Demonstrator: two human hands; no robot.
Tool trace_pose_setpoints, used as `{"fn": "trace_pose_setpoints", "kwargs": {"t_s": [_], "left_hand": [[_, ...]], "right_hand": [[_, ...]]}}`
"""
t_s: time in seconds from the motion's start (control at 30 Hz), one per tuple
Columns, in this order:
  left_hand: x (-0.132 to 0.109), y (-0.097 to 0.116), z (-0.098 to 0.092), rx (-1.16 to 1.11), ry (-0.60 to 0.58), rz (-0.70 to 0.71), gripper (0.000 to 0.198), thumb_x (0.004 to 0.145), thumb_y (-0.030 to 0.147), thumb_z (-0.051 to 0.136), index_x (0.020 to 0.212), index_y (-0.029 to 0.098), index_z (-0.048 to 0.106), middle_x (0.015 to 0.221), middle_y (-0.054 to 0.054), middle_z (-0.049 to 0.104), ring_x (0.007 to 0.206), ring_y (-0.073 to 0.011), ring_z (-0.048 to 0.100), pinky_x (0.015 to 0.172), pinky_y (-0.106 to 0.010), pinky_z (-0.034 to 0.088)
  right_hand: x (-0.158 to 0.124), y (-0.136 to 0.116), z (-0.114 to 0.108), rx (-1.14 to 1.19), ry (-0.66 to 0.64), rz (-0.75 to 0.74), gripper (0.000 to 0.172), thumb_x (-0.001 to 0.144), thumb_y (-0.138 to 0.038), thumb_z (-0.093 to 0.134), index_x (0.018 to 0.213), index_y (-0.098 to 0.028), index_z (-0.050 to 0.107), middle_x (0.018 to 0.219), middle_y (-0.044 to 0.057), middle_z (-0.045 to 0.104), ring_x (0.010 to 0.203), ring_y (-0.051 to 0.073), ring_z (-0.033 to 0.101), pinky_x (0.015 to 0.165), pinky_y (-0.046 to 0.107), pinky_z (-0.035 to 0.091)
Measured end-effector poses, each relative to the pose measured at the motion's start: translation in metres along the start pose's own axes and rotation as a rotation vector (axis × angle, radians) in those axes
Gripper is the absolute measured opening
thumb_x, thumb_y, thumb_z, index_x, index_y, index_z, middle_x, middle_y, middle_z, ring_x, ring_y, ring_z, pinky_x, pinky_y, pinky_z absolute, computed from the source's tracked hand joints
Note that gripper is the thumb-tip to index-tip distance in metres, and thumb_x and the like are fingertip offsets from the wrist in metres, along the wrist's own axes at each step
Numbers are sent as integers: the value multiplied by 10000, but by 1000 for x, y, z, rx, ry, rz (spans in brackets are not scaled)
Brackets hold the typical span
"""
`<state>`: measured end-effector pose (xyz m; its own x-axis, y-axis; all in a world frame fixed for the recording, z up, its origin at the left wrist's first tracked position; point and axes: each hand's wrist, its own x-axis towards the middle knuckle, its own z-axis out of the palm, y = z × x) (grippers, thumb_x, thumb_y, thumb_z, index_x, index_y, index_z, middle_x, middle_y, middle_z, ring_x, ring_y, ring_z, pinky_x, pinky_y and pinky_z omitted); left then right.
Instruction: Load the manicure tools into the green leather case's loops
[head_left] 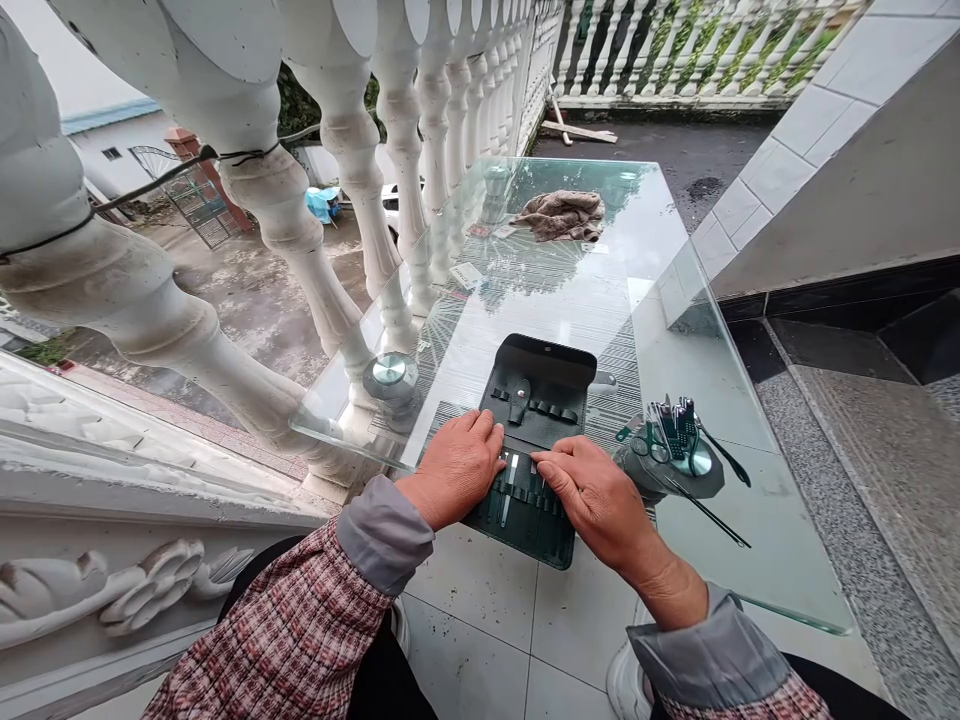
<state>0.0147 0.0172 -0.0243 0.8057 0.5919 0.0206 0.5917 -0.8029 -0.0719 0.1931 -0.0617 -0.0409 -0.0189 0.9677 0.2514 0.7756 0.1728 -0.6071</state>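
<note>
A dark green manicure case [541, 430] lies unfolded at the near edge of the glass table, its lower half reaching past the edge. Elastic loops cross both halves, and a few slim metal tools [510, 480] sit in the lower one. My left hand [459, 466] grips the case's left side near the fold, fingertips over the inside. Opposite it, my right hand [592, 492] is closed at the right side, thumb and forefinger at the fold; whether a small tool is also pinched there is hidden. To the right lie nail clippers [684, 425] and small scissors [651, 445].
The glass table [750, 500] has exposed edges and round metal discs, one at the left [390, 370]. A crumpled brown cloth [562, 215] lies toward its far end. White balusters [300, 225] line the left side; stone steps [870, 440] rise at the right.
</note>
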Motion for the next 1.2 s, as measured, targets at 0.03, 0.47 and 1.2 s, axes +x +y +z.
{"fn": "trace_pose_setpoints", "kwargs": {"t_s": [0.03, 0.47, 1.2], "left_hand": [[0, 0, 0, 1, 1, 1, 344, 915, 344, 475, 1161, 104, 492, 1196, -140, 505, 1090, -260, 474, 887, -368, 426], [0, 0, -1, -33, -12, -16, 332, 919, 329, 463, 1173, 116, 483, 1169, -135, 510, 1095, -257, 472, 888, -375, 423], [2, 0, -2, -13, -22, -19, 369, 916, 338, 474, 1199, 103, 489, 1181, -133, 517, 1100, -260, 474, 878, -360, 429]], "right_hand": [[0, -1, 0, -14, -7, -5, 376, 933, -395, 356, 935, -230, 694, 877, 58, 587, 845, 177, 540, 776, 328, 445], [-1, -4, 0, -95, 11, -75, 358, 928, -400, 369, 1030, -243, 675, 920, 63, 597, 863, 176, 559, 755, 314, 467], [-10, 0, -2, -107, 190, -146, 247, 905, -299, 443, 1035, -193, 625, 927, 83, 614, 898, 200, 559, 809, 352, 465]]}}
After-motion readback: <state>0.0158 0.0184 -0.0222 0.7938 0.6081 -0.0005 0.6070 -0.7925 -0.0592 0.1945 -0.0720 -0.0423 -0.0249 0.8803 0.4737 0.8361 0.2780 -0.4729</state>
